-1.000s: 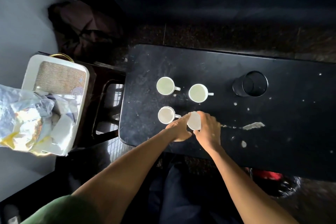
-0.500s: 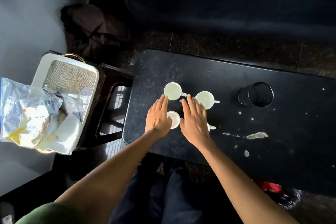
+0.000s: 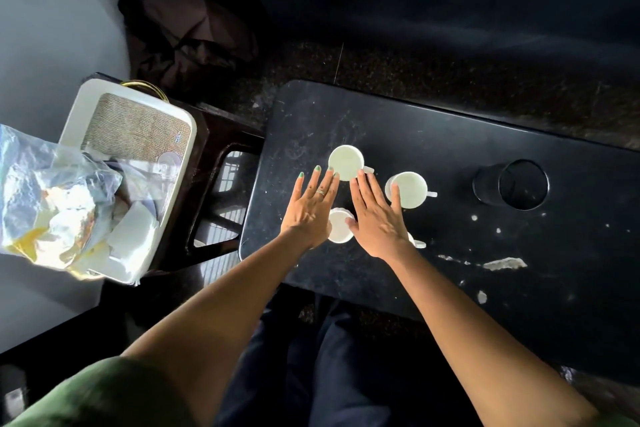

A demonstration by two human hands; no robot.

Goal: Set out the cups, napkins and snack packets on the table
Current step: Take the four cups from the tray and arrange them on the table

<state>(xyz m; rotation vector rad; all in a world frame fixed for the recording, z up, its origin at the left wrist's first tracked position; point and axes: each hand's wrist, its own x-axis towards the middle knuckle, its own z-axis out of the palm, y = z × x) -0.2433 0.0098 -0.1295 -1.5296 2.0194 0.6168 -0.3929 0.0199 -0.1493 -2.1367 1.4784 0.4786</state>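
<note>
Several white cups stand in a cluster on the black table [image 3: 450, 149]. The far left cup [image 3: 345, 162] and the far right cup [image 3: 408, 189] show fully. A near left cup [image 3: 339, 227] peeks out between my hands. Only the handle of a fourth cup [image 3: 417, 243] shows from under my right hand [image 3: 375, 218]. My left hand [image 3: 310, 210] hovers flat with fingers spread, and so does the right; neither holds anything. A clear bag of snack packets [image 3: 52, 204] and white napkins [image 3: 133, 232] lie on a white tray [image 3: 104, 107] at the left.
A dark glass [image 3: 510, 189] stands on the table to the right of the cups. White paint flecks [image 3: 504, 263] mark the tabletop. The tray rests on a dark stool [image 3: 221, 163] beside the table. A brown bag [image 3: 183, 31] lies on the floor behind it.
A second ago both hands were closed around the near right cup. They let it go, opened flat and moved forward over the cups. The camera view has shifted slightly.
</note>
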